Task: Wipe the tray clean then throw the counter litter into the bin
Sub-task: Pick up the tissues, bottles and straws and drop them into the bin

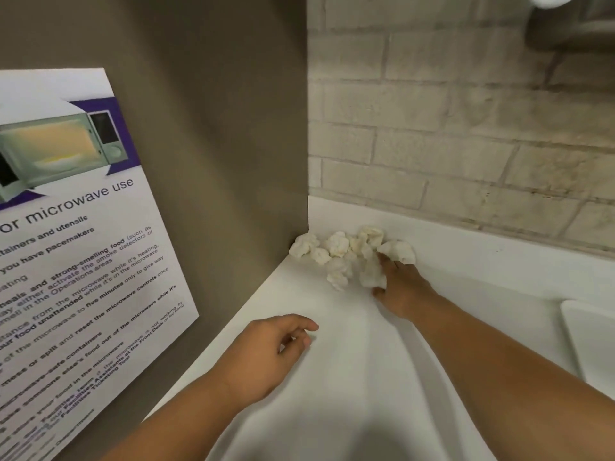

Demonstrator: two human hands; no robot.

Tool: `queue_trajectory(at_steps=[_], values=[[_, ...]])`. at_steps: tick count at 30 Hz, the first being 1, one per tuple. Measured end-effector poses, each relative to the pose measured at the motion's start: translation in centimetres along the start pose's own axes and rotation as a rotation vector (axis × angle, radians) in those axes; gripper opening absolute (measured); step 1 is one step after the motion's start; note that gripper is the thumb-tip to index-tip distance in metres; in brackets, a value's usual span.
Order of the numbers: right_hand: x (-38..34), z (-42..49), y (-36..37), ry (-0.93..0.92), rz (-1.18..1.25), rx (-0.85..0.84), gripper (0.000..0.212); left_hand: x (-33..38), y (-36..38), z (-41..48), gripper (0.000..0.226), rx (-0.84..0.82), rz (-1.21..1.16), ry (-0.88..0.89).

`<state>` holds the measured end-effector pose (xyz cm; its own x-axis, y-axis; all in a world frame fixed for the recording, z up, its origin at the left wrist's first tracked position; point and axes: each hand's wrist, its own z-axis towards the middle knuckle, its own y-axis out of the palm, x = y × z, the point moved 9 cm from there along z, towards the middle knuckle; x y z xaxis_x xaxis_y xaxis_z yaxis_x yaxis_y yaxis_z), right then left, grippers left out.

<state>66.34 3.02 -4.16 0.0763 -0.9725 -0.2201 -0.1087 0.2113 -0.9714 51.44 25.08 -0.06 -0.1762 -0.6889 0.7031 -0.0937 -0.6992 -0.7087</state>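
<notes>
The single head view looks forward and down, close over the counter point(349, 361) corner, with a poster point(66, 244) left of it and a brick wall point(449, 128) behind.

A white poster point(83, 261) on the brown side panel point(216, 128) is headed "…or microwave use" (its left edge is cut off). Legible phrases include "you have pacemakers", "strong-smelling food", "smoke detectors", "five minutes", "Front Desk" and "Facilities Ticketing Tool".

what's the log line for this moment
phase: litter pickup | right hand: on paper wads in counter corner, grip unclear | left hand: idle, empty | tray: at frame edge
</notes>
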Motion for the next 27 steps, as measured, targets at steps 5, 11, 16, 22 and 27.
queue_trajectory(at_steps=[5,11,16,22,27], values=[[-2.4,-2.0,-0.1,-0.117,-0.006,0.055,0.049,0.3,0.3,1.0,0.025,0.077,0.027,0.066],[-6.8,-7.0,-0.2,-0.302,0.508,-0.011,0.037,1.1,1.2,2.1,0.056,0.100,-0.030,0.113],[-9.4,-8.5,0.1,-0.361,1.007,-0.301,0.034,1.1,1.9,2.7,0.056,0.082,-0.101,0.105],[-7.2,-3.6,-1.5,-0.268,0.361,0.051,0.037,-1.3,-0.7,2.2,0.032,0.246,0.013,0.033],[-8.0,-0.5,1.1,-0.300,-0.039,-0.066,0.055,-2.6,-1.2,2.1,0.038,0.255,0.045,-0.025]])
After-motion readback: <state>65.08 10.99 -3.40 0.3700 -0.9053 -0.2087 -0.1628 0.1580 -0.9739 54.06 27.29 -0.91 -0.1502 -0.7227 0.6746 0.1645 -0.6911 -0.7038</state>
